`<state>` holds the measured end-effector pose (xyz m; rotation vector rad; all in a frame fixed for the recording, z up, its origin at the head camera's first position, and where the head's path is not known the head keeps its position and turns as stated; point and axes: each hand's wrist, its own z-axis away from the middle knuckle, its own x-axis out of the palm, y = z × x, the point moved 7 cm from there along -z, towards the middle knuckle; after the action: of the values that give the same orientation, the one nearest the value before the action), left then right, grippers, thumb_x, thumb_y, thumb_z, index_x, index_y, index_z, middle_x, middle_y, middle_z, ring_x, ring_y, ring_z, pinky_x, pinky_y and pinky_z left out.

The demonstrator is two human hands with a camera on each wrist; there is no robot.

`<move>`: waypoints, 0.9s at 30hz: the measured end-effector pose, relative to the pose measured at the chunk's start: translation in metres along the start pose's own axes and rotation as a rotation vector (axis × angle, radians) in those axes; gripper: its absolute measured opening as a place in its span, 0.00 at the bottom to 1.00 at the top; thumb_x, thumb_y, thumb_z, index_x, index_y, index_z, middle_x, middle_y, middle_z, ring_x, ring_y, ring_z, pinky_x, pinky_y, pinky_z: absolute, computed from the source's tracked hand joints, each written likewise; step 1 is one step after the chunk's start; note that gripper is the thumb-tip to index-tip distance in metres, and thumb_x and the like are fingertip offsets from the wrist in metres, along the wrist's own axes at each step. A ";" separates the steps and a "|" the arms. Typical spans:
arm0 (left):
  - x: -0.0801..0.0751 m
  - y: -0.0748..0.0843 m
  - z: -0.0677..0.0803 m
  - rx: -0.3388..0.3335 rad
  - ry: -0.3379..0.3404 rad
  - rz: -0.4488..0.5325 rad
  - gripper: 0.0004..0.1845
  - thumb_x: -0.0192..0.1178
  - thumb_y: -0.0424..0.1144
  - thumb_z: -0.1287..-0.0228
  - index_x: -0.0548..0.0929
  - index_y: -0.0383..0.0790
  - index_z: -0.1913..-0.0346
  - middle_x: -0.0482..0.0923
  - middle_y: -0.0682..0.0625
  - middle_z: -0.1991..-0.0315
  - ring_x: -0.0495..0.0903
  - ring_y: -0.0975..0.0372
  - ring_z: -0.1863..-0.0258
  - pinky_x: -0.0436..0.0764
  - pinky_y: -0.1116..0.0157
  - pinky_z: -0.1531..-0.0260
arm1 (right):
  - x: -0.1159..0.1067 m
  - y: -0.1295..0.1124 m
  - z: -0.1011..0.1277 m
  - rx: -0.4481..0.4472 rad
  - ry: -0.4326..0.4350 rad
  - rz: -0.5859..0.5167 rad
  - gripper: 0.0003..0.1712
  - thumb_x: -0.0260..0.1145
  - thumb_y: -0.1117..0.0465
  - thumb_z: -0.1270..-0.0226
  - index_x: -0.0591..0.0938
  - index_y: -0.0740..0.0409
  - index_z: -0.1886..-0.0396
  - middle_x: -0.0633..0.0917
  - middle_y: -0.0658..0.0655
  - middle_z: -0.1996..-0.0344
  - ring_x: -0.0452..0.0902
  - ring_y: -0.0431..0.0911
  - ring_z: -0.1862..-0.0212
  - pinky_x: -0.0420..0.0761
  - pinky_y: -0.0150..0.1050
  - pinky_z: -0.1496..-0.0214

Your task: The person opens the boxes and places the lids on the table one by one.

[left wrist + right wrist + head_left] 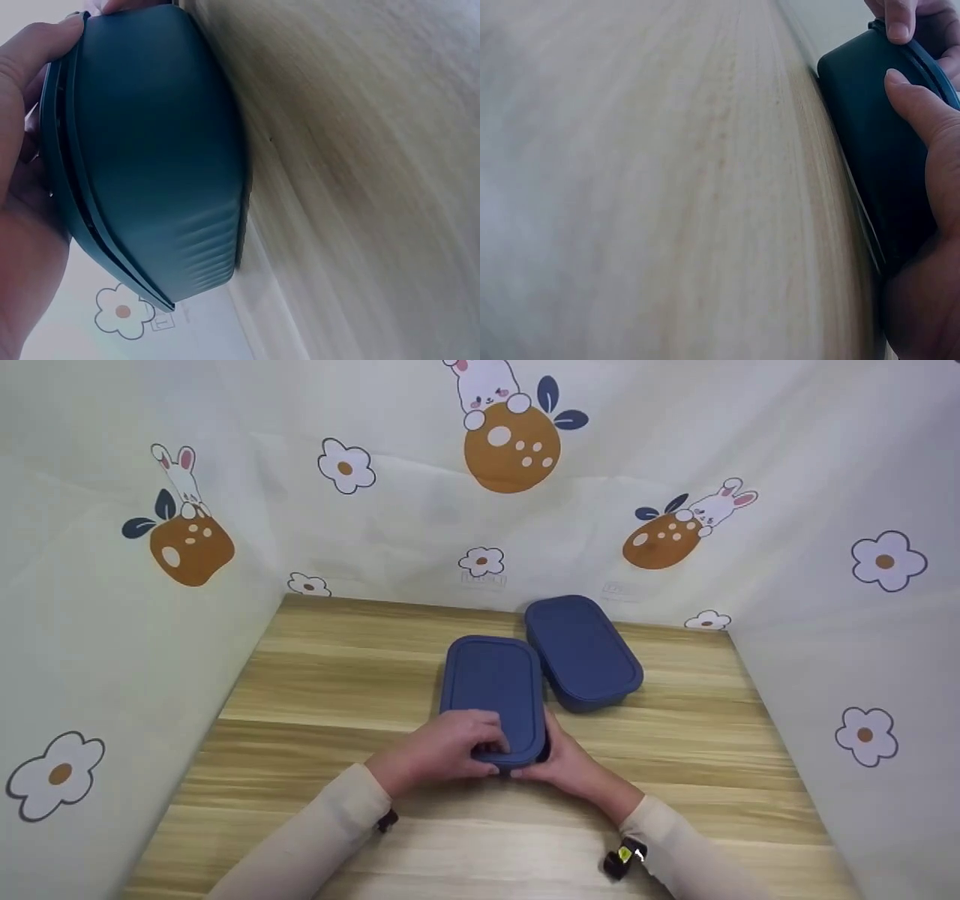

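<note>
A dark blue lunch box (491, 675) with rounded corners stands on the table, its lid (64, 150) on top. In the left wrist view a narrow gap runs between the lid and the box wall (150, 142). My left hand (454, 742) pinches the lid at its near edge, thumb at the rim and fingers bent over the top. My right hand (574, 761) grips the box's right side near the close corner. Its thumb lies along the near wall (862, 112) in the right wrist view; its other fingers are mostly hidden.
A second lidded blue lunch box (585, 649) stands just behind and to the right, close beside the first. Pale patterned cloth (405, 525) rises behind the wooden table (337, 682) and along both sides. A dark device (619, 859) sits at the right wrist.
</note>
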<state>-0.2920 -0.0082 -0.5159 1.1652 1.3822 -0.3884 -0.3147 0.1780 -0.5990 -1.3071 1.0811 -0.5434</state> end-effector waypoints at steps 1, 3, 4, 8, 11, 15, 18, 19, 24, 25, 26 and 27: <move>0.001 0.000 0.000 -0.002 -0.006 -0.014 0.12 0.79 0.45 0.31 0.91 0.48 0.49 0.80 0.57 0.56 0.77 0.64 0.57 0.81 0.63 0.51 | 0.000 0.000 0.000 0.000 0.002 0.004 0.73 0.91 0.61 0.45 0.54 0.49 0.09 0.74 0.55 0.20 0.72 0.49 0.24 0.67 0.34 0.22; 0.002 0.001 0.000 -0.007 -0.011 -0.036 0.13 0.79 0.46 0.31 0.91 0.48 0.49 0.80 0.57 0.55 0.77 0.63 0.55 0.82 0.63 0.49 | -0.001 0.001 0.000 0.006 0.008 0.019 0.73 0.92 0.60 0.46 0.53 0.48 0.08 0.74 0.55 0.20 0.72 0.49 0.24 0.67 0.33 0.22; 0.002 0.001 -0.001 -0.010 -0.011 -0.048 0.13 0.79 0.46 0.31 0.91 0.49 0.49 0.80 0.57 0.55 0.77 0.63 0.55 0.82 0.62 0.49 | -0.001 0.000 0.000 0.007 0.008 0.022 0.74 0.92 0.60 0.45 0.53 0.48 0.08 0.73 0.55 0.20 0.71 0.49 0.24 0.66 0.33 0.22; 0.002 0.005 -0.002 -0.009 -0.006 -0.090 0.14 0.80 0.47 0.33 0.90 0.49 0.49 0.80 0.57 0.54 0.78 0.63 0.55 0.83 0.62 0.48 | -0.001 0.000 0.001 0.015 0.005 0.025 0.74 0.91 0.59 0.45 0.52 0.47 0.08 0.74 0.55 0.20 0.72 0.49 0.24 0.67 0.33 0.22; 0.002 0.009 -0.004 0.007 0.000 -0.123 0.14 0.80 0.47 0.33 0.89 0.49 0.50 0.80 0.57 0.55 0.79 0.63 0.57 0.84 0.61 0.50 | -0.001 -0.001 0.001 0.018 0.001 0.026 0.74 0.91 0.59 0.44 0.52 0.47 0.08 0.73 0.54 0.19 0.71 0.49 0.23 0.66 0.33 0.22; 0.003 0.011 -0.005 0.018 0.010 -0.157 0.12 0.79 0.47 0.31 0.90 0.50 0.51 0.81 0.57 0.56 0.80 0.63 0.59 0.84 0.62 0.53 | -0.001 -0.003 0.001 0.019 0.002 0.031 0.74 0.91 0.59 0.45 0.52 0.47 0.08 0.72 0.54 0.19 0.70 0.49 0.23 0.66 0.33 0.22; 0.002 0.011 -0.005 0.019 0.011 -0.171 0.12 0.79 0.47 0.31 0.91 0.50 0.51 0.81 0.57 0.57 0.80 0.64 0.60 0.85 0.62 0.54 | 0.000 -0.003 0.001 0.012 0.001 0.026 0.74 0.91 0.59 0.44 0.52 0.47 0.08 0.71 0.54 0.18 0.71 0.49 0.23 0.66 0.33 0.22; 0.002 0.011 -0.005 0.020 0.011 -0.172 0.12 0.79 0.47 0.31 0.91 0.50 0.51 0.81 0.57 0.57 0.79 0.64 0.60 0.84 0.62 0.54 | 0.000 -0.003 0.001 0.009 0.000 0.023 0.74 0.91 0.60 0.44 0.51 0.47 0.08 0.71 0.54 0.18 0.71 0.49 0.23 0.66 0.33 0.22; -0.001 0.012 -0.006 0.006 0.007 -0.151 0.11 0.79 0.47 0.31 0.91 0.50 0.51 0.81 0.58 0.58 0.78 0.65 0.61 0.83 0.62 0.55 | 0.000 -0.002 0.001 0.005 0.001 0.020 0.76 0.91 0.60 0.45 0.50 0.48 0.07 0.71 0.55 0.18 0.71 0.49 0.23 0.66 0.33 0.21; -0.003 0.013 -0.006 0.000 0.008 -0.148 0.11 0.79 0.48 0.31 0.91 0.50 0.51 0.81 0.58 0.58 0.77 0.65 0.61 0.83 0.62 0.55 | 0.000 -0.002 0.001 0.007 0.001 0.019 0.76 0.91 0.60 0.45 0.50 0.49 0.07 0.71 0.55 0.18 0.71 0.49 0.23 0.66 0.33 0.21; -0.004 0.014 -0.006 -0.005 0.008 -0.150 0.11 0.79 0.48 0.31 0.92 0.50 0.51 0.80 0.58 0.58 0.77 0.65 0.61 0.83 0.62 0.55 | 0.000 -0.002 0.001 0.010 0.002 0.017 0.75 0.91 0.61 0.45 0.50 0.49 0.07 0.72 0.55 0.18 0.71 0.49 0.23 0.66 0.33 0.21; -0.006 0.015 -0.006 -0.008 0.009 -0.157 0.11 0.80 0.48 0.31 0.92 0.50 0.51 0.80 0.58 0.58 0.77 0.65 0.62 0.83 0.62 0.55 | 0.001 -0.003 0.001 0.012 0.004 0.017 0.75 0.91 0.61 0.45 0.50 0.50 0.07 0.72 0.55 0.18 0.71 0.49 0.23 0.66 0.33 0.21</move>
<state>-0.2849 0.0006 -0.5032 1.0565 1.4865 -0.4887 -0.3126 0.1776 -0.5968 -1.2860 1.0893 -0.5391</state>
